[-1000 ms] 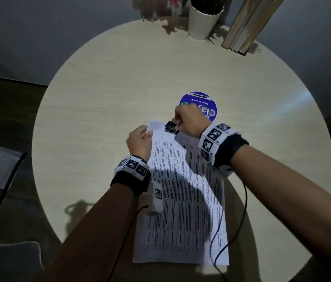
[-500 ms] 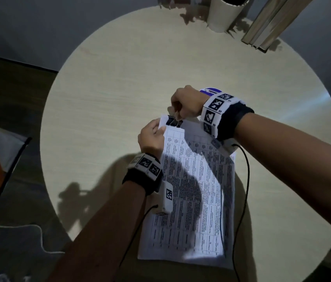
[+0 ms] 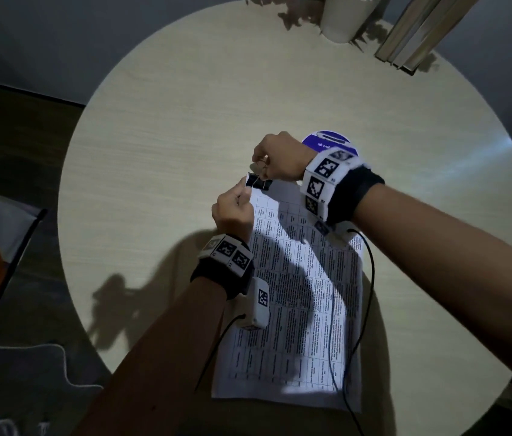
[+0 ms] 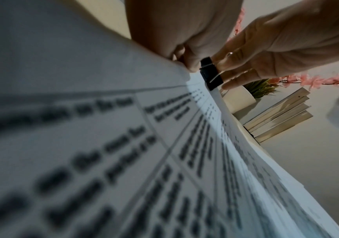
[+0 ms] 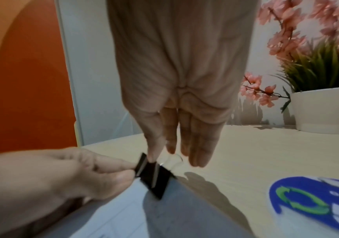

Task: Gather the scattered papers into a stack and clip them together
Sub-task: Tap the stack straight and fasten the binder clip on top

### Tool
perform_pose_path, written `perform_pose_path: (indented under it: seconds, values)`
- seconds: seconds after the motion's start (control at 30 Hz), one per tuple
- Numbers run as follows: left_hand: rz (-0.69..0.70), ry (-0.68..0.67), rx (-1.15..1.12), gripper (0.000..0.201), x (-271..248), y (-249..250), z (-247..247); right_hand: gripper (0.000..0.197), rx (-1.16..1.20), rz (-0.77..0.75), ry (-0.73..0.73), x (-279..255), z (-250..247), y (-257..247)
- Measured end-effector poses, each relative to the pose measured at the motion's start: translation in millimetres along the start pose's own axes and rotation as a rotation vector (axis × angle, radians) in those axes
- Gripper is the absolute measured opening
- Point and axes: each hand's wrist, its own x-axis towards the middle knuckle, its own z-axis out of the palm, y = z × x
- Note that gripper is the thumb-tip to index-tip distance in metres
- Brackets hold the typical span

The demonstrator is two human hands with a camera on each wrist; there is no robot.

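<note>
A stack of printed papers lies on the round table, its far left corner raised a little. A black binder clip sits on that corner. My left hand pinches the paper corner right beside the clip, its fingertips touching the clip's end. My right hand is just beyond the clip and pinches its wire handle. In the left wrist view the right hand's fingers lie against the clip over the papers. In the right wrist view the left hand holds the corner.
A round purple label lies on the table behind my right wrist. A white plant pot and a row of books stand at the far edge. Black cables trail over the papers.
The clip has gone from the top edge to the far left corner of the stack. My right hand has shifted from the clip's body to its wire handle. The left hand kept hold of the corner.
</note>
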Motion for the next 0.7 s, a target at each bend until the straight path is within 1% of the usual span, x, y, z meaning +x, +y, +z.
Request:
perform_pose_path:
  seconds: [0.07,0.13,0.17,0.2,0.27,0.3,0.33,0.37,0.4,0.43,0.47,0.5,0.53,0.57,0.6,0.67,0.7]
  values:
    - [-0.063,0.003,0.019,0.033,4,3,1,0.032,0.019,0.016,0.080,-11,11,4]
    - [-0.127,0.012,0.026,0.030,7,7,0,0.033,0.061,-0.035,0.193,-28,27,6]
    - [-0.149,0.014,0.027,0.029,9,8,1,0.030,0.106,-0.068,0.234,-38,36,7]
    - [-0.165,0.001,0.029,0.027,10,9,0,0.027,0.140,-0.099,0.239,-48,46,8]
    - [-0.191,-0.028,0.031,0.032,12,9,-2,0.027,0.132,-0.129,0.148,-61,66,9]
    - [-0.203,-0.045,0.041,0.031,12,9,-3,0.029,0.131,-0.118,0.106,-65,73,12]
    - [-0.222,-0.072,0.002,0.023,12,10,-5,0.030,0.162,-0.097,0.113,-67,77,17]
    - [-0.231,-0.109,-0.044,0.009,12,11,-8,0.029,0.216,-0.064,0.168,-66,77,24]
    - [-0.236,-0.149,-0.075,0.020,10,13,-11,0.030,0.262,-0.024,0.242,-64,75,33]
    - [-0.205,-0.197,-0.086,0.041,10,11,-13,0.033,0.297,0.031,0.302,-62,72,43]
    - [-0.158,-0.247,-0.084,0.056,6,15,-16,0.040,0.330,0.101,0.308,-61,67,51]
    - [-0.089,-0.281,-0.070,0.064,7,17,-15,0.049,0.365,0.166,0.268,-61,62,57]
    - [-0.032,-0.331,-0.057,0.067,4,23,-16,0.053,0.369,0.210,0.213,-61,58,64]
    - [0.006,-0.369,-0.043,0.065,4,28,-16,0.050,0.339,0.235,0.159,-61,54,68]
    - [0.008,-0.421,-0.056,0.061,3,35,-17,0.039,0.301,0.227,0.125,-63,51,69]
    - [-0.067,-0.538,-0.151,0.046,6,45,-21,0.011,0.298,0.158,0.128,-67,47,69]
    - [-0.116,-0.593,-0.208,0.036,7,47,-22,0.009,0.334,0.124,0.154,-71,46,69]
